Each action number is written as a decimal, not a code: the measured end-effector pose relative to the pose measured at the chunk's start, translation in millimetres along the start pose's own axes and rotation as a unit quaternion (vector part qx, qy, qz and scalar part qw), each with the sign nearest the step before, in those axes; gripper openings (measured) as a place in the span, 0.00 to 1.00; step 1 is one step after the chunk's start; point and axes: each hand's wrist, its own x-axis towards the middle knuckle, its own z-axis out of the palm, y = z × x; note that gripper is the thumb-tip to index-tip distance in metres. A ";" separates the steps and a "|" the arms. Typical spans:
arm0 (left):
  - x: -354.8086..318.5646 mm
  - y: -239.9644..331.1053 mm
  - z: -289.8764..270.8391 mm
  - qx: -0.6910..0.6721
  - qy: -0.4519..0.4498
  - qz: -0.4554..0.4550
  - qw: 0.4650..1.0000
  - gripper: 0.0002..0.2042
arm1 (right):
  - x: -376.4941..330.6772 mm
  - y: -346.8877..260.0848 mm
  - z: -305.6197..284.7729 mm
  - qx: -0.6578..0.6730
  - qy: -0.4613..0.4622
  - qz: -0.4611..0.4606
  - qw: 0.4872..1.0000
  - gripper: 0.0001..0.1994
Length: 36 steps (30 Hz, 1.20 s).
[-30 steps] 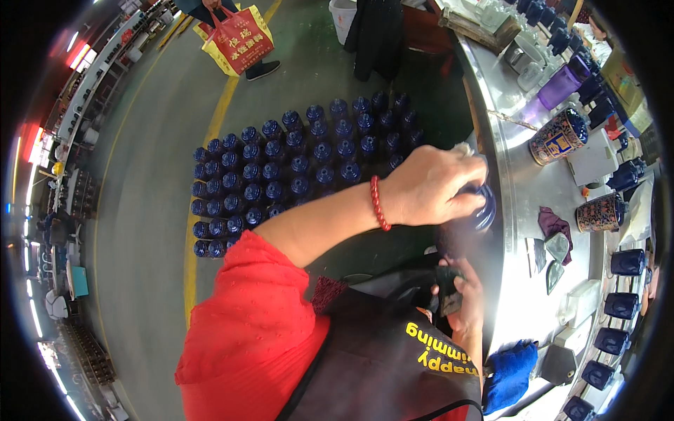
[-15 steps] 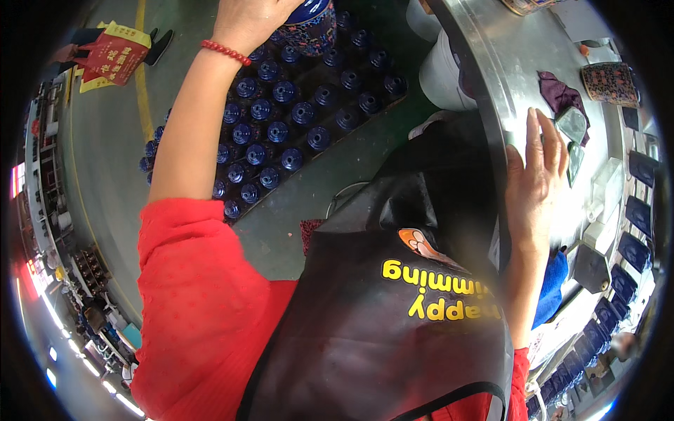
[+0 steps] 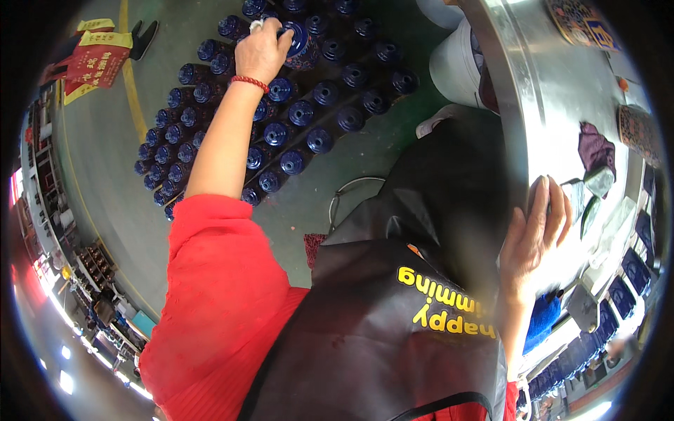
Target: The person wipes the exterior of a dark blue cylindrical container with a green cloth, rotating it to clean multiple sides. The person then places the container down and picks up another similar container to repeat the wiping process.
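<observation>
My left hand [image 3: 261,52], with a red bead bracelet at its wrist, reaches far out over the floor. Its fingers curl at the rim of a dark blue patterned jar [image 3: 303,50], which is among rows of similar blue jars [image 3: 319,140]. A small white bit shows at the fingers, too small to name. My right hand [image 3: 530,238] lies with fingers stretched out on the near edge of a shiny metal table [image 3: 516,91]. Past its fingertips are a dark purple cloth [image 3: 595,151] and a pale green block [image 3: 599,182].
White buckets [image 3: 453,67] stand by the table's far end. A patterned piece [image 3: 639,133] and another [image 3: 572,21] rest on the table. Blue cloth [image 3: 544,323] hangs near my right forearm. At upper left, a person carries a red and yellow bag [image 3: 98,63].
My left hand has lowered the patterned jar down among the other jars. My right hand has stayed flat on the table edge while the view shifted.
</observation>
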 end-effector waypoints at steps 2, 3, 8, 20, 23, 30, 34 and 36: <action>-12.7 -4.7 19.4 0.009 -0.034 -0.026 0.999 0.15 | -0.3 0.3 0.4 -0.011 -0.008 -0.004 1.000 0.27; -18.5 -7.3 28.3 0.002 -0.057 -0.042 0.997 0.15 | -0.5 0.3 0.3 -0.023 -0.010 -0.003 1.000 0.25; -41.1 -15.4 72.1 -0.005 -0.116 -0.097 0.989 0.16 | -1.0 -0.7 -2.1 -0.041 -0.033 -0.001 0.999 0.21; -65.6 -24.0 159.6 0.016 -0.217 -0.210 0.953 0.16 | -0.2 -6.3 -5.2 -0.040 -0.070 0.035 0.996 0.25; -73.3 -22.2 170.1 0.024 -0.223 -0.208 0.952 0.16 | -0.7 -6.2 -4.3 -0.044 -0.069 0.033 0.996 0.25; -77.9 -25.4 180.1 0.018 -0.225 -0.229 0.947 0.16 | -5.4 -4.8 -6.4 -0.023 -0.084 0.042 0.995 0.26; -69.1 -17.1 166.1 0.034 -0.223 -0.201 0.953 0.25 | -2.8 -2.2 -10.1 0.022 -0.138 0.042 0.989 0.27; -66.8 -5.6 162.4 0.044 -0.220 -0.203 0.953 0.28 | 0.5 -1.7 -11.4 -0.002 -0.095 0.031 0.995 0.34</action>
